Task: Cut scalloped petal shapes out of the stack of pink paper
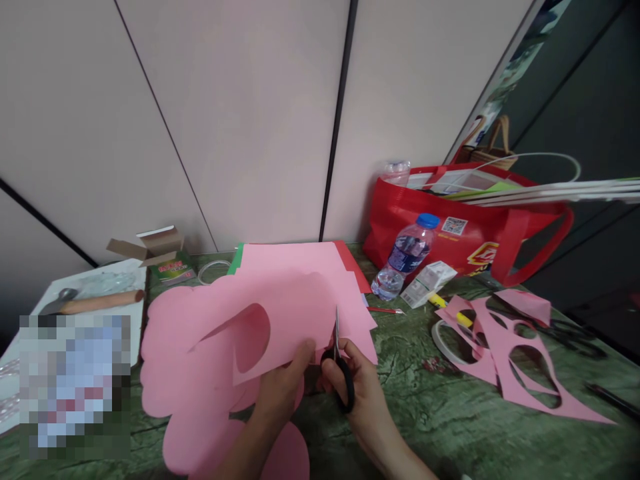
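Note:
My left hand [293, 370] grips a sheet of pink paper [300, 320] near its lower edge, thumb on top. An oval hole is cut in the left part of that sheet. In my right hand [357, 373] is a pair of scissors with black handles [345, 383], fingers through the loops and the blades pointing away from me at the sheet's right side. Beneath and to the left lie scalloped pink paper shapes [175, 347]. Behind the held sheet is a stack of pink paper [295, 257], with green and red sheets showing at its edges.
Pink scraps with oval holes [505, 353] lie to the right beside a tape roll [443, 340]. A water bottle [407, 257], a small white box [429, 283] and a red bag [450, 227] stand behind. At left, a wooden-handled hammer [103, 302] rests on a white board [133, 333].

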{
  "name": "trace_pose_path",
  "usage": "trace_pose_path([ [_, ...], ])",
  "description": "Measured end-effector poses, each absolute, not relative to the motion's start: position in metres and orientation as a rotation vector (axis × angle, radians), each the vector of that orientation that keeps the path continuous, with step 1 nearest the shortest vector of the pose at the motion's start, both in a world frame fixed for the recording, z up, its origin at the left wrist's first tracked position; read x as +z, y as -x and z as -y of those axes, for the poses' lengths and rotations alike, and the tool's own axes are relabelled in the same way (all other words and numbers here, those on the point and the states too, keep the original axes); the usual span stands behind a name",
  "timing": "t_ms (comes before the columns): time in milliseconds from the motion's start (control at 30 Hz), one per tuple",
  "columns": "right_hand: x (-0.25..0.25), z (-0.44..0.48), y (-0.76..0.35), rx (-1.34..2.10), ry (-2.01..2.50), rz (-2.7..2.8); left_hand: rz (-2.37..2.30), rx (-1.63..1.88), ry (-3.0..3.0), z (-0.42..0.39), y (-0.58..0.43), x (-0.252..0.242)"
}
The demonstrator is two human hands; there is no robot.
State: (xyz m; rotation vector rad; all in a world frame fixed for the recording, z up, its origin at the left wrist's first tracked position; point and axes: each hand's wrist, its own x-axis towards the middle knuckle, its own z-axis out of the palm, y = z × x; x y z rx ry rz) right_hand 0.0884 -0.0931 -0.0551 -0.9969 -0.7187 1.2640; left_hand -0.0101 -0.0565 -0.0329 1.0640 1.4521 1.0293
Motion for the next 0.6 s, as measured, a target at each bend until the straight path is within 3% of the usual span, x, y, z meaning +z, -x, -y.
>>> trace_pose_path([
  [600,-0.0534,0.0937,-0.0873,1.262,1.01,0.766,-1.422,1.093,-1.01,0.0549,0.0118,-0.0388],
])
